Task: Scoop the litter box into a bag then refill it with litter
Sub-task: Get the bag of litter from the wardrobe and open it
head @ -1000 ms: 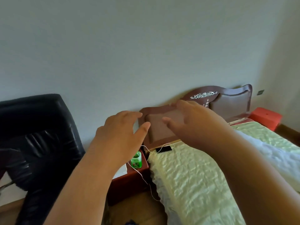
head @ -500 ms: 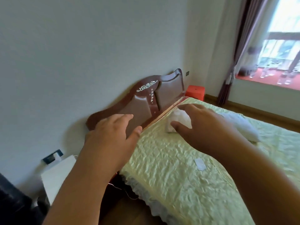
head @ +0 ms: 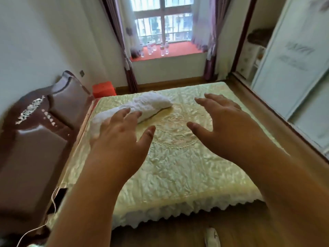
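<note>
— What was seen nearest the camera?

— Two bare forearms were held out over the bed (head: 178, 175). The left hand (head: 122, 132) and the right hand (head: 222, 125) were both spread, palms down, fingers loosely extended; nothing was gripped by either. Whether the bed was touched by them could not be told. At the bottom edge, on the wooden floor (head: 160, 234), a pale slipper (head: 211, 237) was partly shown, and at lower left a thin white cable (head: 53, 202) was trailed beside a dark phone-like object (head: 59, 195).

— And further out?

— The bed was covered by a pale green quilted spread with a scalloped hem and a round embroidered pattern in the middle. A white rolled towel or pillow (head: 142, 107) was laid across it near the dark red wooden headboard (head: 44, 122), partly hidden behind the left fingers. A red box (head: 104, 89) was set on the floor past the headboard corner.

— What was found at the far end?

— Clear bottles (head: 156, 47) were lined up on a red window ledge (head: 169, 50) beneath a barred window (head: 162, 20), which was flanked by purple curtains (head: 128, 65). At right a pale wardrobe door (head: 293, 59) was marked with a faint grey printed design; it was too blurred to be read. No brand or label could be made out anywhere.

— Where was the litter box?

— It was not shown in this view, nor were the bag and the litter.
</note>
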The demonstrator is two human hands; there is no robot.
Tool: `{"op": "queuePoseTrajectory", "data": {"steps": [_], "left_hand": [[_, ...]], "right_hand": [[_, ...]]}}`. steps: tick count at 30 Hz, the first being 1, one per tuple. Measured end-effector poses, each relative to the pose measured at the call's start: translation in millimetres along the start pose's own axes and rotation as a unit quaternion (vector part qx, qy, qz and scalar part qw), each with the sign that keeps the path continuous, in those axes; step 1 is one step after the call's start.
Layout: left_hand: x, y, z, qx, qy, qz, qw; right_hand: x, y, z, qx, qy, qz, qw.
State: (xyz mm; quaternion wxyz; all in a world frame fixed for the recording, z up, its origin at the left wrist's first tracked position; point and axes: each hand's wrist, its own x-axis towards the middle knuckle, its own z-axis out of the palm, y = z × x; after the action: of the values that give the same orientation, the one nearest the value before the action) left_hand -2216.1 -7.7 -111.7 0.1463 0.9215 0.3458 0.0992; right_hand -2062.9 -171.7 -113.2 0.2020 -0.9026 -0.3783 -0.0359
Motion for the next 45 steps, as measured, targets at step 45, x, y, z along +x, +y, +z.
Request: {"op": "queuePoseTrajectory", "data": {"steps": [45], "left_hand": [[-73.0,657.8,267.7,-0.025,-0.286,0.615,0.734]], "right_hand": [[-314.8,461.8,-200.3,-0.069,0.118,0.624,0.769]]}}
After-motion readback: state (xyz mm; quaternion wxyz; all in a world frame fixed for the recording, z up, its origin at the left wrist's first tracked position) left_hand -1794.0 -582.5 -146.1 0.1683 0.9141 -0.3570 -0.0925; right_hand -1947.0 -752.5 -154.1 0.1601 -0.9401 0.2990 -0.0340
